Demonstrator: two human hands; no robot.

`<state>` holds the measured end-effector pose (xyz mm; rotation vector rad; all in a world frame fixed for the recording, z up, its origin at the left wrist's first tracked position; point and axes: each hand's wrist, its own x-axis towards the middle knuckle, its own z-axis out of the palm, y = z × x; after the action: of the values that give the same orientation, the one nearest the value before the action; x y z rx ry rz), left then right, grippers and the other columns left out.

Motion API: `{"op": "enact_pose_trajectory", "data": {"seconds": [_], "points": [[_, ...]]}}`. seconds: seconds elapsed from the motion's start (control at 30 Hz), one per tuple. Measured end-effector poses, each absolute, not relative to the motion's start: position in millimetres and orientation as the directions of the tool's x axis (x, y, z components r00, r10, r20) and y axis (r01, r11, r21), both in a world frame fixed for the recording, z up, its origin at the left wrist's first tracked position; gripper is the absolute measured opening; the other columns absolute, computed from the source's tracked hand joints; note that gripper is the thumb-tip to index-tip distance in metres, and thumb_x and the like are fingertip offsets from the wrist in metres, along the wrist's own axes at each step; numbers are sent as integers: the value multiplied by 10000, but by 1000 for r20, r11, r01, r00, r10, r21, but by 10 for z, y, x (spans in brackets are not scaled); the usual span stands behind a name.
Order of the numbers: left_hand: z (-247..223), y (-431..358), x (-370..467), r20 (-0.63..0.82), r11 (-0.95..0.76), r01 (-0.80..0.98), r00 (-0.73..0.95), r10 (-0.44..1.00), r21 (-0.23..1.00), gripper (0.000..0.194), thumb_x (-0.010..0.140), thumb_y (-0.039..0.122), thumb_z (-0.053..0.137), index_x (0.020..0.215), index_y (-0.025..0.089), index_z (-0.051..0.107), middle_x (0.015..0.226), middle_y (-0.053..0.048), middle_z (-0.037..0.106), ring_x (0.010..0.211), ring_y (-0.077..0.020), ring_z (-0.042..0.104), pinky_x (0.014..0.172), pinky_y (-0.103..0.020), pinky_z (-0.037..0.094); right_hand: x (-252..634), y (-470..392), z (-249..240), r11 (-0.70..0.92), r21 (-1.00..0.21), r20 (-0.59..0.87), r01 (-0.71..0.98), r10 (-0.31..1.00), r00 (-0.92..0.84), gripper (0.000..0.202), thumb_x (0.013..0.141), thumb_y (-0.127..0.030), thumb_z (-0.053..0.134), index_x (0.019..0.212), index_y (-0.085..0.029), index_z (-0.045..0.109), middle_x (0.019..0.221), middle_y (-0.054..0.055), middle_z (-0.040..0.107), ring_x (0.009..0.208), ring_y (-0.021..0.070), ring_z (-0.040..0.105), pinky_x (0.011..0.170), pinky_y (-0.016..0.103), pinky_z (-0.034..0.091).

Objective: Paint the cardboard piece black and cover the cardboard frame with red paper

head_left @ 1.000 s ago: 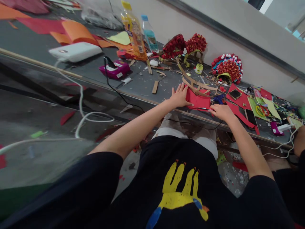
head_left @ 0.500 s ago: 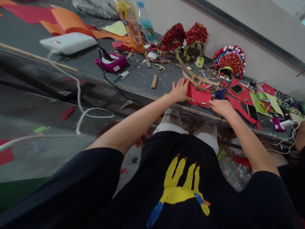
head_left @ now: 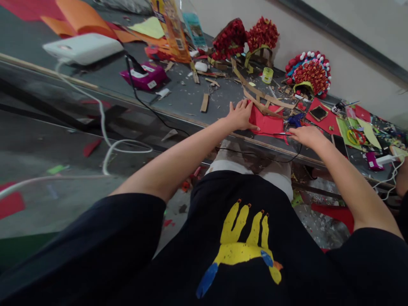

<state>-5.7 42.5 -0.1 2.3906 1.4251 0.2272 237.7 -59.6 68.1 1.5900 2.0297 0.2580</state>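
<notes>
My left hand (head_left: 241,115) lies with its fingers spread on the left side of a red sheet (head_left: 266,123) near the table's front edge. At the sheet's lower right, my right hand (head_left: 307,135) is closed around a slim metal blade (head_left: 283,134); its handle is hidden in my fingers. The blade points left along the sheet's near edge. Curved brown cardboard strips (head_left: 264,108) lie across the sheet's far edge. A blue tool (head_left: 296,120), its kind unclear, lies just beyond my right hand.
Red, flower-like headpieces (head_left: 310,76) stand against the wall. To the left are a purple power socket (head_left: 145,76), a white device (head_left: 83,48) with a cable, and bottles (head_left: 172,32). Scraps litter the table (head_left: 185,100). At the far right, part of another person (head_left: 402,176) shows.
My right hand has moved slightly right, away from the sheet, and more of the blade shows. My left hand stays on the sheet. The view has shifted a little.
</notes>
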Motion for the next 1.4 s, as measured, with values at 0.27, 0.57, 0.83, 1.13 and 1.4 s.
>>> {"op": "enact_pose_trajectory", "data": {"seconds": [0.27,0.57,0.83,1.13,1.4], "points": [[-11,428,-63,-24,-436,818,479,878,374,1244,682,749,632,1556,61,75,1625,-252,56,1498,-414,68,1172,-628,26,2582,-606,616,287,457,-283,842,944,-169,322,995,-429,397,1209,-266,574,1073,111,727,909,245,682,673,284,423],[-80,498,-70,-17,-444,809,487,873,385,1239,680,751,627,1563,94,59,1630,-237,49,1501,-410,59,1167,-639,18,3246,-906,699,117,512,-202,851,979,-14,318,979,-437,431,1151,-253,624,1052,119,735,899,255,690,688,308,429],[-57,189,-68,118,-501,814,489,864,295,796,849,498,599,1500,137,318,1641,-185,91,1519,-329,67,1184,-612,41,3032,-902,622,3,162,-91,987,996,12,456,975,-522,358,1245,-234,587,1163,118,708,1011,289,664,749,318,456],[-27,16,385,215,-733,662,702,679,156,610,880,395,589,1407,110,473,1608,-161,259,1492,-297,214,1189,-480,215,2626,-827,220,-297,-717,-124,630,944,304,218,945,-395,469,925,-206,576,716,0,624,597,147,601,616,266,494],[-98,131,478,191,-813,571,791,581,110,349,927,244,473,1215,182,662,1340,-123,624,1295,-261,513,1020,-383,438,2310,-520,-146,-278,-886,-118,371,909,399,96,930,-291,463,950,-208,506,831,-9,618,620,80,609,500,164,462]]}}
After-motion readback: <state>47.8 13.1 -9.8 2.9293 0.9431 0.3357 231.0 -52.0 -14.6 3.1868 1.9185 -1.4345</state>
